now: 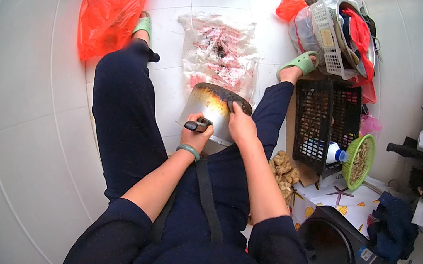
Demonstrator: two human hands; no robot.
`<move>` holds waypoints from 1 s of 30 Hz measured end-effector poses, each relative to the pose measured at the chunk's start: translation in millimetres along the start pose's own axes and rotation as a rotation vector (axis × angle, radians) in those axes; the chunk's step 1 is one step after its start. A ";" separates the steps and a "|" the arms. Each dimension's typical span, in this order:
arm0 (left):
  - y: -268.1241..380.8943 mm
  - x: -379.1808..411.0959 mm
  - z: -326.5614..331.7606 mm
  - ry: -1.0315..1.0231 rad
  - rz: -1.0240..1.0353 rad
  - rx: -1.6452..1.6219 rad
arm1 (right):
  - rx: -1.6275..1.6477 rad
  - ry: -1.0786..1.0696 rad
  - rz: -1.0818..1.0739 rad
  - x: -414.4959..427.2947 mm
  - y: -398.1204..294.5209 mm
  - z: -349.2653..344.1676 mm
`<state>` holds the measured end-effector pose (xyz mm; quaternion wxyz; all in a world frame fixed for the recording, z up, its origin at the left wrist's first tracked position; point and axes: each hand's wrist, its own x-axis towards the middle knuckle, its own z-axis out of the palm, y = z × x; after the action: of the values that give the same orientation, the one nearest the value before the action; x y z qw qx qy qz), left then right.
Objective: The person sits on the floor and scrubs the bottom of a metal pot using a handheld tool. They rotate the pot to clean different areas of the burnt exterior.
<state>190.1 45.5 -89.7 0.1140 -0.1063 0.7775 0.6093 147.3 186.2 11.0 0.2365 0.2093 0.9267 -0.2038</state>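
A metal pot point(208, 108) lies tilted between my knees, its base turned away from me. Brown and yellow scorch marks run down its side, and the base edge is blackened. My left hand point(198, 132), with a jade-coloured bangle at the wrist, grips the pot's black handle point(197, 125). Against the dark rim of the base, my right hand point(243, 127) pinches a small dark object point(231, 106), too covered by the fingers to name. Beyond the pot, a printed clear plastic sheet or bag point(248, 45) lies flat on the floor with black flakes point(220, 51) on it.
A red plastic bag point(110, 21) stands by my left foot. On the right are a stacked white basket point(326, 33), a black crate point(316, 112) holding a bottle point(335, 154), a green colander point(350, 156), ginger-like roots point(283, 170) and a black cooker point(325, 254). White walls flank both sides.
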 end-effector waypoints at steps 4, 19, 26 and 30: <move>20.9 -0.3 -7.9 -0.047 -0.053 0.034 | 0.002 0.003 0.023 -3.4 -1.9 -5.3; 7.7 -3.1 -4.1 -0.025 -0.049 0.047 | 0.028 -0.026 0.022 -8.5 12.1 1.6; 3.5 2.8 1.4 -0.066 -0.049 -0.037 | -0.011 0.091 0.022 11.9 12.7 -2.4; -7.2 2.8 -1.1 -0.019 0.005 -0.042 | 0.000 -0.021 0.023 -12.6 5.3 -4.3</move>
<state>189.6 42.7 -97.0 0.1177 -0.1009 0.7638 0.6266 158.5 189.0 19.6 0.2483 0.2178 0.9217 -0.2033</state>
